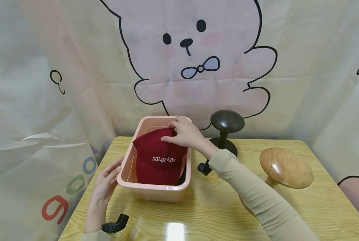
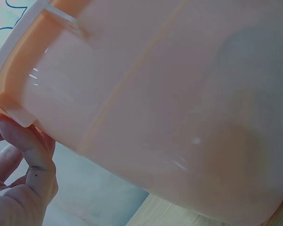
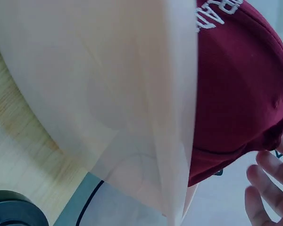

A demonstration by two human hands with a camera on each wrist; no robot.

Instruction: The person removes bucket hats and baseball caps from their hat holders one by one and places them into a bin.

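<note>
A dark red baseball cap [image 1: 161, 150] with white COLORADO lettering sits in a pink plastic bin [image 1: 155, 188], its brim toward the near side. In the head view my right hand [image 1: 187, 134] pinches the cap's far upper edge, thumb over the front. The right wrist view shows the fingers [image 3: 269, 181] at the edge of the cap [image 3: 240, 89]; the thumb is out of sight there. On the bin's left side my left hand [image 1: 103, 184] grips the rim, its bent fingers [image 2: 37, 174] at the rim's corner. Something dark [image 1: 182, 177] shows beside the cap, mostly hidden.
Right of the bin stands a black mushroom-shaped stand [image 1: 227, 121], partly behind my right wrist. A similar wooden stand [image 1: 286, 167] is farther right, its base partly covered by my sleeve. All rest on a wooden table [image 1: 215, 207] before a printed curtain [image 1: 107, 60].
</note>
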